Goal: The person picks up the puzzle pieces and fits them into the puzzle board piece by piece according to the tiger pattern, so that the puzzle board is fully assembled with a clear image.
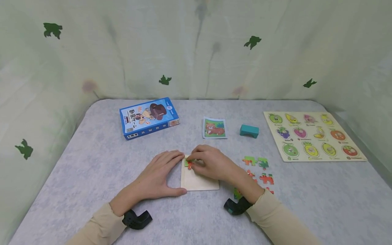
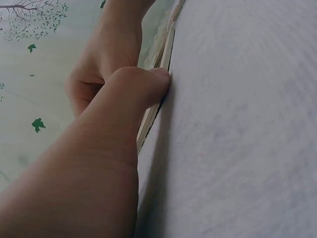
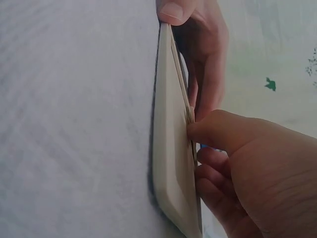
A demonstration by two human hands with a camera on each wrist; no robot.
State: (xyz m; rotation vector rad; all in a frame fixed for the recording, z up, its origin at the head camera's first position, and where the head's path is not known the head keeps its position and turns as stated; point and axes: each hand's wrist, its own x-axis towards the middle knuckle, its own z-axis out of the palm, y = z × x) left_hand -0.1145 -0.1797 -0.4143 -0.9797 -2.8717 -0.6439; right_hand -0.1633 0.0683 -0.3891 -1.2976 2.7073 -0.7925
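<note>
The head view looks forward and down from above me, the farthest back, with the counter [image 1: 92, 170] in the lower frame and the curtain [image 1: 196, 44] across the top. My wrist views sit close and low, skimming the counter, tipped sideways: it fills the right of the left wrist's frame and the left of the right wrist's. Both share the board [image 1: 200, 182], my left fingers [image 1: 171, 157] and right fingers [image 1: 196, 156].
</note>
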